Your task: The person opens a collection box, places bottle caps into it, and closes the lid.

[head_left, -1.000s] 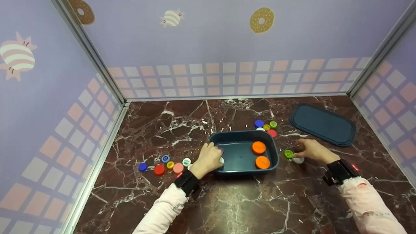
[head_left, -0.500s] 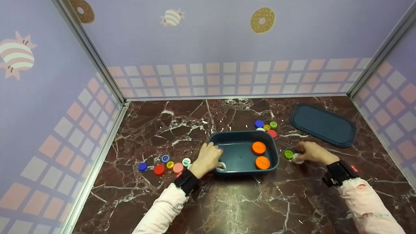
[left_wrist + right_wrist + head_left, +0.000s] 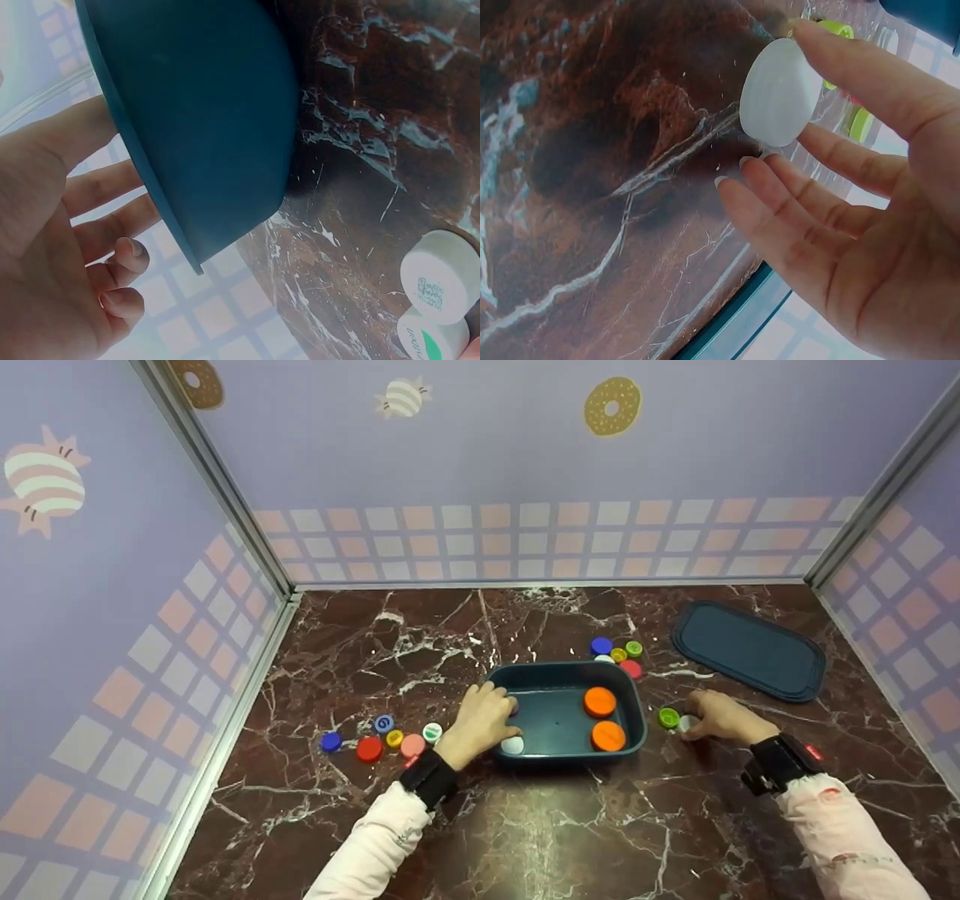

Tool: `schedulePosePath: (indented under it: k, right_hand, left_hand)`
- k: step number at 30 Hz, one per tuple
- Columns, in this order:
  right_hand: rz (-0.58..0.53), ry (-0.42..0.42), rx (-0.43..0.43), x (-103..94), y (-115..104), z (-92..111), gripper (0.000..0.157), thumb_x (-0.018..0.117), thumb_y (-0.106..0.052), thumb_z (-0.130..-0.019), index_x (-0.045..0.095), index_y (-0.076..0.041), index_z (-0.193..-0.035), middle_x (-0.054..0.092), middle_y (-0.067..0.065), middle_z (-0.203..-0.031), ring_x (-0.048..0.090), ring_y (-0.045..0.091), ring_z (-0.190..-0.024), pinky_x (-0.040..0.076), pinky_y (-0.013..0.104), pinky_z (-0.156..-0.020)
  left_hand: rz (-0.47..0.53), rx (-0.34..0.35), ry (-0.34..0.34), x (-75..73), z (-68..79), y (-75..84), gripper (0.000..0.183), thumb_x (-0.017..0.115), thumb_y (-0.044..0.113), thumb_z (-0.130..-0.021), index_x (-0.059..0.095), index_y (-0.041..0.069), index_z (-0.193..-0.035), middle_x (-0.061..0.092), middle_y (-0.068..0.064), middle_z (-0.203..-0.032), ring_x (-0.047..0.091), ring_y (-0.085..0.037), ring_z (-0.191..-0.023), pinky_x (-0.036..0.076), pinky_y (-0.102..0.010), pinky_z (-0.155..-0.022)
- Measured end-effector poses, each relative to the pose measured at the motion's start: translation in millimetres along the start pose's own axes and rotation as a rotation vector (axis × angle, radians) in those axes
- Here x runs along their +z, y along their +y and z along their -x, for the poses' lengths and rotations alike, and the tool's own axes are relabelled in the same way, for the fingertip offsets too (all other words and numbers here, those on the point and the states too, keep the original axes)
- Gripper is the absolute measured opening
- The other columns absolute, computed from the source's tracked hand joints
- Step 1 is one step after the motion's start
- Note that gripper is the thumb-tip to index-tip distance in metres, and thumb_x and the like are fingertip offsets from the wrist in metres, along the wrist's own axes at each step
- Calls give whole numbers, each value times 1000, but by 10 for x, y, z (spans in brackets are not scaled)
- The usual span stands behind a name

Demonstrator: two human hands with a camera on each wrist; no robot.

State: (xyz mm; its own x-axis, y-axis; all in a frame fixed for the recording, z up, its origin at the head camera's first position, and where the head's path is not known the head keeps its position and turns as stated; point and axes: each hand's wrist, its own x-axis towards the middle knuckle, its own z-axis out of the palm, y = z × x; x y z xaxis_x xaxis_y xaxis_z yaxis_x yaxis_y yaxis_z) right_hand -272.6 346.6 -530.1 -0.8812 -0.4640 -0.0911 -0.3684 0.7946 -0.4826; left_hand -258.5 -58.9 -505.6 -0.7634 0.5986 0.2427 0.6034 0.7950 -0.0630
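My left hand [image 3: 480, 716] reaches over the left rim of a dark blue plastic box [image 3: 551, 726]. Inside, a white bottle cap [image 3: 513, 745] lies flat by the thumb, and a purple cap [image 3: 514, 705] shows partly beside the fingers. In the left wrist view the thumb and fingers [image 3: 112, 184] bend over the box's edge; their tips are hidden behind its wall. My right hand [image 3: 727, 716] pinches a white cap [image 3: 780, 94] on edge between thumb and index finger, close over the table. A green cap [image 3: 669, 718] lies just left of it. Two orange caps [image 3: 600, 702] sit in the box's right end.
Left of the box lie several caps, among them red [image 3: 369, 748], pink [image 3: 412, 746], yellow [image 3: 394, 739] and blue [image 3: 331, 742]. Behind its right corner is another cluster with a blue cap [image 3: 601, 646]. The box's lid [image 3: 750, 651] rests at the back right, near the wall.
The left thumb has moved off the white cap in the box, which now shows fully. My right hand has shifted slightly and tipped its white cap up on edge.
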Motion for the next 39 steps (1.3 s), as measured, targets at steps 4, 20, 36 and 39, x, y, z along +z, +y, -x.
schedulePosePath:
  k: [4, 20, 36, 39]
  right_hand:
    - [32, -3, 16, 4, -6, -13, 33, 77, -11, -65, 53, 3, -83, 51, 8, -72, 45, 19, -61, 39, 35, -55]
    - [13, 9, 13, -118, -115, -20, 18, 71, -5, -67, 59, 4, -78, 53, 0, -63, 49, 14, -55, 41, 32, -52]
    - [122, 146, -173, -344, -629, -266, 18, 72, -2, -72, 63, 3, -87, 56, 11, -75, 52, 21, -63, 42, 34, -54]
    - [133, 160, -190, -344, -747, -330, 24, 73, -4, -72, 64, 5, -93, 55, 12, -78, 53, 24, -65, 44, 32, -54]
  left_hand:
    - [3, 4, 34, -9, 1, 5, 32, 75, 42, -64, 61, 14, -73, 54, -2, -74, 50, -22, -73, 37, -36, -62]
    - [33, -17, 112, -17, 56, -17, 22, 73, 31, -67, 64, 13, -76, 52, -1, -74, 50, -22, -75, 37, -35, -61]
    - [85, -47, 167, -19, 77, -82, 25, 75, 28, -69, 64, 9, -82, 52, -4, -77, 51, -23, -73, 40, -35, -59]
    - [86, -51, 179, -14, 89, -97, 25, 75, 28, -69, 64, 8, -81, 52, -4, -77, 51, -24, -73, 40, -36, -59]
